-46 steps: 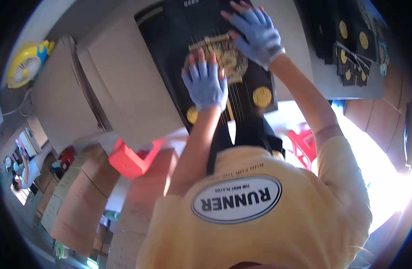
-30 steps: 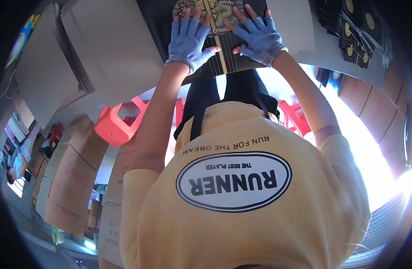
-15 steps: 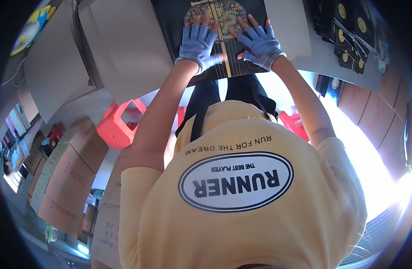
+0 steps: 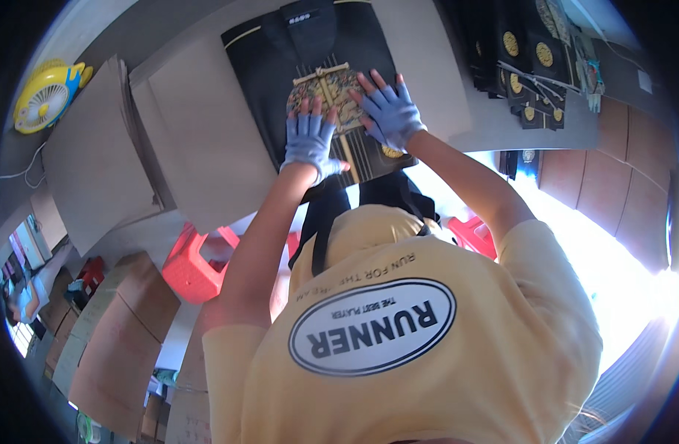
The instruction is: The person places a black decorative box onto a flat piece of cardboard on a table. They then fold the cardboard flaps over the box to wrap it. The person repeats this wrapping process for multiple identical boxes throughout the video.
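Observation:
A flat black printed sheet (image 4: pixel 262 74) lies in front of me, its near edge by my lap. In its middle sits a colourful ornate panel (image 4: pixel 328 92) with gold bars, above gold and pale stripes. My left hand (image 4: pixel 308 142), in a blue-grey fingerless glove, rests flat on the panel's lower left, fingers spread. My right hand (image 4: pixel 393 115), gloved the same way, lies open across the panel's right side, its fingertips higher than the left's. Below the right palm part of a round gold emblem (image 4: pixel 392 151) shows. Both hands hide parts of the sheet.
Large grey boards (image 4: pixel 195 140) lie under and left of the sheet. Black pieces with gold emblems (image 4: pixel 532 55) are piled at right. A yellow-blue fan (image 4: pixel 44 103) stands far left. A red stool (image 4: pixel 191 263) and cartons (image 4: pixel 125 333) are lower left; more cartons (image 4: pixel 598 185) stand at right.
The view has shifted, showing more of the sheet's far part. My right hand has slid farther up the panel, uncovering the gold emblem. The left hand remains flat on the lower left.

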Action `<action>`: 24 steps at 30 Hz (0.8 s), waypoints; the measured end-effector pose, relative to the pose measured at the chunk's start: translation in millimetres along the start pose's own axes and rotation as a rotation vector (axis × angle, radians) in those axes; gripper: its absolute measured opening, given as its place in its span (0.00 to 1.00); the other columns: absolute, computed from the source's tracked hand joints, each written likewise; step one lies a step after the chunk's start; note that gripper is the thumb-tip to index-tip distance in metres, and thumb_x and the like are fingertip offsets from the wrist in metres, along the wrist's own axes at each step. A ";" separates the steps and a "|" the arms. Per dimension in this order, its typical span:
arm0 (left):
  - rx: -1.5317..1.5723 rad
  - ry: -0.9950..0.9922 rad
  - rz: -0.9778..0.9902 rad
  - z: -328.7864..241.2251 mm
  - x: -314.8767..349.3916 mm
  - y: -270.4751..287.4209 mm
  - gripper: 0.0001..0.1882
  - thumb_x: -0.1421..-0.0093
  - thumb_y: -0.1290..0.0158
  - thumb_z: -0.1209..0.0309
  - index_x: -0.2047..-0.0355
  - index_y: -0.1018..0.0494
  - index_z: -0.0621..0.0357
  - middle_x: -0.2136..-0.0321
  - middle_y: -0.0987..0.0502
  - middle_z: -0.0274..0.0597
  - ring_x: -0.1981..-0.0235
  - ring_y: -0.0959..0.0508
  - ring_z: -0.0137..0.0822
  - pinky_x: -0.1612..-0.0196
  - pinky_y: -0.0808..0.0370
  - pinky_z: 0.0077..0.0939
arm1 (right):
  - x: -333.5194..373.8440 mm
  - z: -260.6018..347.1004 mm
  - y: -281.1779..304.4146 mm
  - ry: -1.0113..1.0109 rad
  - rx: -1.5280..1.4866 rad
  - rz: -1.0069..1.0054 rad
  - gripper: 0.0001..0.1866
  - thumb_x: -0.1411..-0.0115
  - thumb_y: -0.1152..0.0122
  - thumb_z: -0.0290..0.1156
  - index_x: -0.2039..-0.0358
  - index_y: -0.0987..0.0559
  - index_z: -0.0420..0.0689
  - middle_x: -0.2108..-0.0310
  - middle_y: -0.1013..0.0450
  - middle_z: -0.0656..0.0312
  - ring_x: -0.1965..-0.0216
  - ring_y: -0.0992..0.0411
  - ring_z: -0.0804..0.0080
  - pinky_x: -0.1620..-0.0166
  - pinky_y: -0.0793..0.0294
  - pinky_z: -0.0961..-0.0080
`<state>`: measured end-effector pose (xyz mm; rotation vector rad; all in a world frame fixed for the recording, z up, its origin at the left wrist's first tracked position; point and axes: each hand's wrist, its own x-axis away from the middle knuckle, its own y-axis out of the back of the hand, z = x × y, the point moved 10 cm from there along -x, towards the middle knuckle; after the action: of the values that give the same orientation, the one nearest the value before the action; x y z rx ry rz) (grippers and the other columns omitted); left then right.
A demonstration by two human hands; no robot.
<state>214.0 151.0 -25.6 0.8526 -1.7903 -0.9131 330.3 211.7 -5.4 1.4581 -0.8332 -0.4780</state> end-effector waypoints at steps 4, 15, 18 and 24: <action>0.073 -0.015 -0.016 -1.2 1.0 -0.3 0.69 0.63 0.39 0.34 0.30 0.65 0.50 0.30 0.69 0.53 0.30 0.69 0.56 0.33 0.71 0.57 | -115.3 -72.4 22.5 -0.086 0.103 -0.176 0.29 0.33 0.62 0.49 0.32 0.46 0.61 0.29 0.56 0.64 0.29 0.60 0.59 0.31 0.63 0.51; 0.079 -0.034 -0.079 -0.5 3.5 3.2 0.68 0.63 0.38 0.35 0.30 0.64 0.46 0.30 0.68 0.52 0.30 0.68 0.57 0.32 0.69 0.57 | -249.1 -94.8 66.5 0.061 -0.011 -0.076 0.18 0.41 0.50 0.46 0.57 0.26 0.47 0.49 0.29 0.55 0.45 0.33 0.59 0.45 0.33 0.62; 0.016 -0.023 -0.053 0.7 -1.6 0.3 0.69 0.62 0.38 0.34 0.30 0.67 0.44 0.30 0.71 0.50 0.30 0.70 0.56 0.33 0.70 0.58 | -157.4 -42.0 57.9 0.415 -0.018 -0.514 0.27 0.40 0.52 0.48 0.43 0.31 0.51 0.42 0.35 0.58 0.40 0.38 0.56 0.38 0.42 0.60; -0.076 0.029 0.021 2.0 -2.8 -0.7 0.67 0.61 0.40 0.33 0.30 0.65 0.45 0.30 0.70 0.49 0.30 0.71 0.53 0.32 0.71 0.55 | 18.9 10.7 -9.8 0.366 -0.038 -0.080 0.32 0.39 0.52 0.50 0.34 0.42 0.61 0.31 0.51 0.59 0.29 0.58 0.58 0.30 0.61 0.52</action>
<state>213.2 153.5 -28.0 0.7933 -1.7259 -0.9443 336.5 189.7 -12.1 1.4895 -0.4739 -0.2714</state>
